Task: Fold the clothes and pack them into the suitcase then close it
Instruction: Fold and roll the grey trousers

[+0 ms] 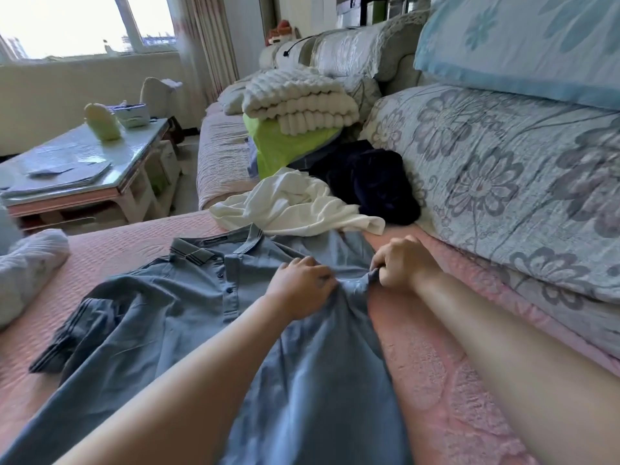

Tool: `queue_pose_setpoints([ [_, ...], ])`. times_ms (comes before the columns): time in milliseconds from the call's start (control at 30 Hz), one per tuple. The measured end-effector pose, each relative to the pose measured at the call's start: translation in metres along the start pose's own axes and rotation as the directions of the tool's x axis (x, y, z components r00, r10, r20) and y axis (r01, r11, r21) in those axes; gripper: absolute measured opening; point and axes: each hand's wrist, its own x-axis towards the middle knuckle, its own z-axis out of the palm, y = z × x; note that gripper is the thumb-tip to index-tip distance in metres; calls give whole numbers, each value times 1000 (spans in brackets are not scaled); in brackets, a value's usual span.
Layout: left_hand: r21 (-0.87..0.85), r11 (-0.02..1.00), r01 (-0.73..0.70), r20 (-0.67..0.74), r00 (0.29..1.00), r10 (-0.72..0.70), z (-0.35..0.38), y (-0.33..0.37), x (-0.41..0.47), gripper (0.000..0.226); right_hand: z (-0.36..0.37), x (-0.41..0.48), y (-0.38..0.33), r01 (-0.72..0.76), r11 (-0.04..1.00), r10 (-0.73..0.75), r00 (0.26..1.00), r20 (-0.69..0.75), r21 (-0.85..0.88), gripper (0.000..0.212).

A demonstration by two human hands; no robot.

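Blue shirt [174,310] cropped at bottom

No writing can be read anywhere. The shirt [188,297] has a dark label strip [214,242] inside its collar, just at 11 o'clock of the picture's middle, with lettering too small to make out. A small tag [193,255] sits on the collar's striped edge just below it, also illegible. The blue-and-white box [132,114] on the bench [67,152] at 10 o'clock shows only a blurred pattern. The boxes [352,10] at 1 o'clock are too blurred to read.
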Motion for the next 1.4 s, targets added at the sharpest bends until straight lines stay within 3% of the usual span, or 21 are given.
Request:
queue_pose_setpoints([
  [133,-90,993,72,-110,991,-81,-6,0,25,28,-1,12,3,-110,954,171,964,-203,278,33],
  [233,-82,996,30,-172,984,-44,-1,-6,48,17,9,35,0,-128,932,230,932,-281,340,28],
  [333,-94,996,0,-79,997,-7,14,-17,77,33,25,59,-4,-187,945,222,969,-106,270,35],
  [433,41,999,32,71,997,-35,13,-22,93,42,37,72,-10,-233,967,223,970,93,107,44],
  [567,36,991,132,97,986,-135,10,-26,110,41,33,81,-16,-267,953,242,955,172,142,47],
  [667,88,986,140,37,989,-144,3,-21,111,34,30,76,-11,-270,945,284,957,-53,183,28],
  [767,-47,980,191,-178,964,-196,-4,-16,109,18,27,68,-6,-318,935,353,883,-308,160,21],
  [833,-256,951,171,-316,915,-250,-1,-17,108,13,23,65,-9,-406,913,375,878,-298,-48,24],
  [867,-294,946,135,-315,921,-229,3,-18,105,12,22,64,-11,-429,887,377,887,-268,-171,31],
  [933,-231,972,30,-188,979,-75,15,-20,96,21,21,62,-16,-344,894,268,925,-270,-288,41],
  [1033,-191,979,-65,-75,996,52,23,-26,77,38,28,65,-26,14,987,-46,978,-203,-158,46],
  [1100,-210,975,-72,-124,991,47,20,-37,66,40,33,66,-41,42,998,-39,998,57,-45,51],
  [1167,-153,988,-16,-164,986,-9,13,-54,54,41,36,68,-56,-34,982,74,974,212,-187,48],
  [1267,20,993,113,-172,979,-108,-3,-84,30,43,25,68,-82,-23,914,100,980,170,-405,44],
  [1400,74,967,243,-190,955,-226,-24,-125,-13,46,18,76,-132,75,956,-64,997,50,-283,39],
])
